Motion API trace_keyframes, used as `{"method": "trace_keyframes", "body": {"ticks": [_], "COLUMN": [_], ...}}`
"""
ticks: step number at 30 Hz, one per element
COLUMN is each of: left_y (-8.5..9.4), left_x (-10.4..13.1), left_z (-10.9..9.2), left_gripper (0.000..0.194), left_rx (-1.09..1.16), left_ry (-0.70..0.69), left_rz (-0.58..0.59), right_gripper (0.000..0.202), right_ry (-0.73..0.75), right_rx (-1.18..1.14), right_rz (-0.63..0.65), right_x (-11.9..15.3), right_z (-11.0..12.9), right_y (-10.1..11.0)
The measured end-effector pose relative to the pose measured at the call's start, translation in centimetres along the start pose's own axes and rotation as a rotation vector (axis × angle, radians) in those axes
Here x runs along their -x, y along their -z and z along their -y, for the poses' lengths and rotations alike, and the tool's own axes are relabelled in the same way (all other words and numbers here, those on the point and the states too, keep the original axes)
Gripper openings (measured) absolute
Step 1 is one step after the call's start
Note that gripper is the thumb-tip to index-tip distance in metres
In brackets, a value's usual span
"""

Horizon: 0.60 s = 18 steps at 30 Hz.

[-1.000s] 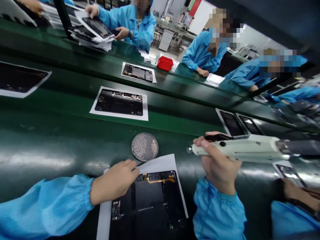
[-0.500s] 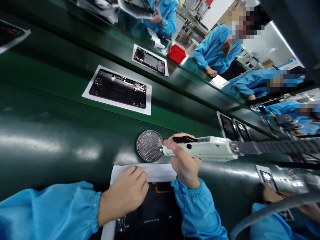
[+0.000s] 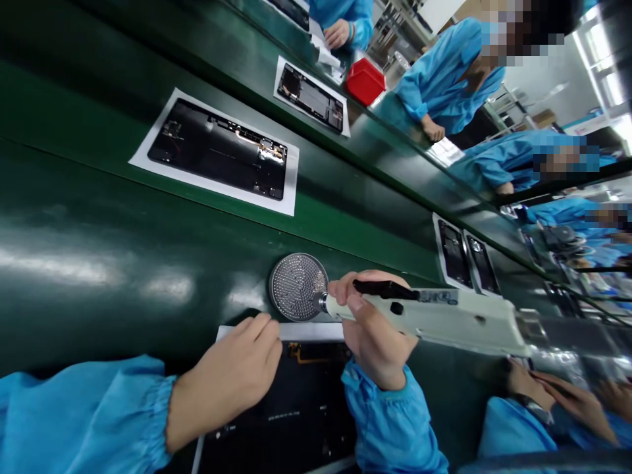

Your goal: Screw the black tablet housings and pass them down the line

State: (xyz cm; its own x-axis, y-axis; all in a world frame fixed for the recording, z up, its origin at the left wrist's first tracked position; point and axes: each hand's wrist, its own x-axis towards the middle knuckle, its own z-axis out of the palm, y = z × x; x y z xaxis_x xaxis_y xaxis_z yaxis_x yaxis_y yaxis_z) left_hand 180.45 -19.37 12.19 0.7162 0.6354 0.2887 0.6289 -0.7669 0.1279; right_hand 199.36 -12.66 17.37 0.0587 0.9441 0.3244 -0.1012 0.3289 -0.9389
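My right hand is closed around a pale electric screwdriver with a black lever. Its metal tip reaches the right side of a round, dimpled screw tray. Just below, an opened black tablet with an orange flex cable lies on white paper. My left hand rests over the tablet's upper left part, its fingers curled together and pointing down. Whatever may be under those fingertips is hidden.
On the green conveyor lies another opened tablet on paper. Beyond it are a further tablet and a red bin. Co-workers in blue sit across the line; a neighbour's hands work at the right.
The view has shifted slightly. The screwdriver's body has swung lower and looks larger, its tip still at the tray. My left hand has moved a little left. The conveyor tablet appears farther left.
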Motion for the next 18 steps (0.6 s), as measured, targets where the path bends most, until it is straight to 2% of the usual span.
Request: {"method": "trace_keyframes", "body": {"ticks": [6,10,18], "left_y": [-0.7,-0.8,-0.8], "left_x": [-0.3,-0.3,-0.1], "left_z": [0.9,0.7,0.5], "left_gripper": [0.026,0.026,0.023], "left_rx": [0.092,0.113,0.103], "left_ry": [0.065,0.074,0.089], "left_rz": [-0.043,-0.075,-0.055], "right_gripper": [0.021,0.016,0.02], "right_ry": [-0.063,-0.088,-0.074], "right_rx": [0.068,0.137,0.092], "right_rz": [0.004,-0.038,0.0], "right_x": [0.3,0.4,0.3], "right_z": [-1.3,-1.5,-1.6], "right_y": [-0.2,-0.3,-0.5]}}
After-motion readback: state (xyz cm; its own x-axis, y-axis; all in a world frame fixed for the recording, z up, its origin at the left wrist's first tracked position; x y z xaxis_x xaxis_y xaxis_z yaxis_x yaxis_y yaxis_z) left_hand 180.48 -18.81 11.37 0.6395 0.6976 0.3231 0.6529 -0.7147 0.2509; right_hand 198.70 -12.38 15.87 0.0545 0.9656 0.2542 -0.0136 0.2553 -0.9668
